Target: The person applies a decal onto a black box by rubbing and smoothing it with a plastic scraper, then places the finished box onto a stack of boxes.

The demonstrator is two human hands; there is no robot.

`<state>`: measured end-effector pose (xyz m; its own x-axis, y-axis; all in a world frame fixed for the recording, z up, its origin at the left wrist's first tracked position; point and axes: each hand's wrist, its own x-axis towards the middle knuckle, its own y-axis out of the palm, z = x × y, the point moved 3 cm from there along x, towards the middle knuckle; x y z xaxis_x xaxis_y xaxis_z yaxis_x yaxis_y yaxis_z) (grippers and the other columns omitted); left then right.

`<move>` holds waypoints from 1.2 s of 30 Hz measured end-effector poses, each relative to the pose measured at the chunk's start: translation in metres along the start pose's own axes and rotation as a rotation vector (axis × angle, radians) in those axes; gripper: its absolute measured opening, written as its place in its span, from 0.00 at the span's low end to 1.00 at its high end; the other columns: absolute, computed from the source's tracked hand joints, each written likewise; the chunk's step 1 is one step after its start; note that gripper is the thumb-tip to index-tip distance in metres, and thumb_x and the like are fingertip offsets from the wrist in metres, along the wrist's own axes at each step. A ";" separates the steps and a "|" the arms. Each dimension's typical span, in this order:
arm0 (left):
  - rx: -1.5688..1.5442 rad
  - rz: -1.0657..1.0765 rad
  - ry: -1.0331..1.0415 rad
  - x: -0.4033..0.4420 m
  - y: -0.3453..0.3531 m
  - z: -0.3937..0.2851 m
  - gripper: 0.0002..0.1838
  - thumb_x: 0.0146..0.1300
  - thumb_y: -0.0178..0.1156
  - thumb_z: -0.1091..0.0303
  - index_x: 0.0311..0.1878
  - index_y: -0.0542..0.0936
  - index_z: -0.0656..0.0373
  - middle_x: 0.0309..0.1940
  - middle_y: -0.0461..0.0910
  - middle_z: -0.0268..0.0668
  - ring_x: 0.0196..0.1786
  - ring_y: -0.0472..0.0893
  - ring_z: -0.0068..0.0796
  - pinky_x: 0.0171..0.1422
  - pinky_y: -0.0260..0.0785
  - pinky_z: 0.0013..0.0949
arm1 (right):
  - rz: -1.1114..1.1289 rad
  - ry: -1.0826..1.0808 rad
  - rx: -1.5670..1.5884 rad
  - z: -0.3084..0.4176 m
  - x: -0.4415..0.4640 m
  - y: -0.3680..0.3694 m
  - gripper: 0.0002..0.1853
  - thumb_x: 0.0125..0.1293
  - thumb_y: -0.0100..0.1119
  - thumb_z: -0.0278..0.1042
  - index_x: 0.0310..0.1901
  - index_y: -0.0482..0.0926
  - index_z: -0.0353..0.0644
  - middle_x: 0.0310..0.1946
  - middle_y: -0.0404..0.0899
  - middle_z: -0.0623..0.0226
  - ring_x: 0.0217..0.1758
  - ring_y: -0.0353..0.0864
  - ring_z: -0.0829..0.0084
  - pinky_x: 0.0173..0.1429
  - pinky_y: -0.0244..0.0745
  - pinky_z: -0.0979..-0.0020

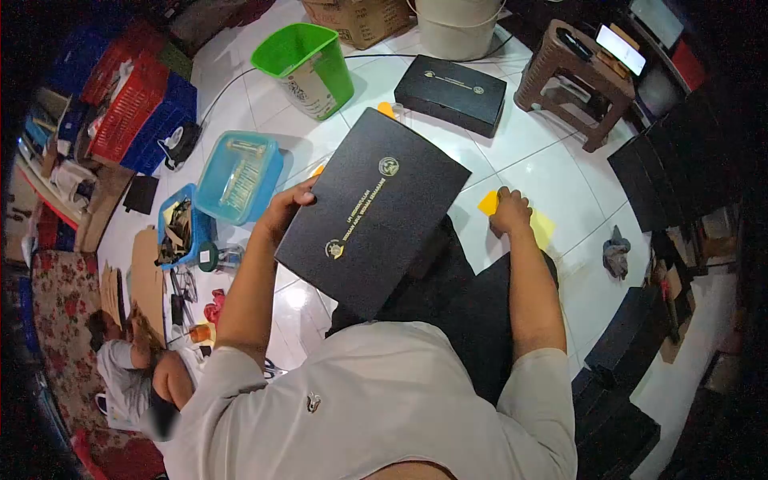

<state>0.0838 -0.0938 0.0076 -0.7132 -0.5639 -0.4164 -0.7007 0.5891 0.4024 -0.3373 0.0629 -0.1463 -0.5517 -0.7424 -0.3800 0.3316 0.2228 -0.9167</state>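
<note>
A black box with gold lettering and two round emblems (372, 212) is tilted in front of me. My left hand (290, 210) grips its left edge, thumb on top. On the floor to the right, my right hand (510, 213) has its fingers curled down at an orange-yellow piece (488, 203); its fingertips are partly hidden. Beside that hand lies a pale yellow sheet (542, 230). Another black box with gold print (450, 94) rests closed on the tiles beyond.
A green bin (308, 72), blue tub (238, 178) and blue basket (180, 228) stand left. A brown stool (572, 88) holds a lit phone (621, 50). A grey cloth (616, 254) and stacked black boxes (624, 340) are right. Another person (132, 364) sits at lower left.
</note>
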 end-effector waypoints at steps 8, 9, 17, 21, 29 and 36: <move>0.262 0.394 -0.059 0.046 0.027 -0.018 0.53 0.46 0.69 0.57 0.78 0.65 0.66 0.72 0.74 0.49 0.69 0.78 0.40 0.77 0.65 0.37 | 0.133 -0.023 0.635 -0.024 0.020 0.052 0.22 0.61 0.67 0.41 0.52 0.78 0.37 0.50 0.86 0.45 0.53 0.86 0.45 0.54 0.80 0.52; 0.288 0.424 -0.057 0.049 0.035 -0.017 0.53 0.47 0.69 0.57 0.79 0.64 0.66 0.72 0.73 0.48 0.70 0.77 0.40 0.78 0.64 0.37 | 0.294 0.248 0.987 -0.020 0.009 0.046 0.19 0.64 0.64 0.44 0.47 0.81 0.37 0.50 0.86 0.44 0.51 0.86 0.46 0.52 0.79 0.53; 0.356 0.514 -0.088 0.073 0.055 -0.001 0.50 0.52 0.67 0.57 0.80 0.64 0.62 0.73 0.72 0.47 0.71 0.75 0.39 0.78 0.62 0.34 | -0.225 -0.156 0.572 -0.023 -0.014 -0.023 0.16 0.64 0.65 0.42 0.49 0.83 0.43 0.47 0.86 0.46 0.46 0.86 0.48 0.47 0.78 0.56; 0.392 0.485 -0.150 0.078 0.058 0.003 0.45 0.55 0.67 0.57 0.77 0.67 0.60 0.66 0.76 0.46 0.64 0.79 0.37 0.71 0.70 0.36 | -0.394 -0.095 0.638 -0.037 -0.018 -0.042 0.15 0.62 0.65 0.38 0.47 0.79 0.42 0.40 0.86 0.49 0.42 0.86 0.50 0.48 0.79 0.57; 0.341 0.488 -0.241 0.088 0.056 0.006 0.39 0.55 0.69 0.60 0.71 0.69 0.58 0.59 0.79 0.46 0.56 0.83 0.34 0.64 0.76 0.35 | 0.042 -0.174 0.589 -0.030 -0.030 -0.029 0.19 0.62 0.69 0.40 0.51 0.81 0.39 0.43 0.87 0.52 0.48 0.87 0.56 0.53 0.80 0.60; 0.331 0.536 -0.165 0.085 0.059 -0.002 0.44 0.52 0.71 0.60 0.73 0.67 0.59 0.58 0.81 0.46 0.56 0.84 0.35 0.64 0.76 0.35 | 0.133 -0.366 1.194 -0.019 -0.077 -0.092 0.33 0.72 0.64 0.55 0.71 0.72 0.44 0.56 0.82 0.61 0.58 0.81 0.68 0.59 0.75 0.68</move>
<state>-0.0182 -0.1076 -0.0022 -0.9317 -0.0619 -0.3579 -0.1873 0.9260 0.3277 -0.3393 0.1115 -0.0345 -0.2801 -0.9323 -0.2289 0.9586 -0.2591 -0.1178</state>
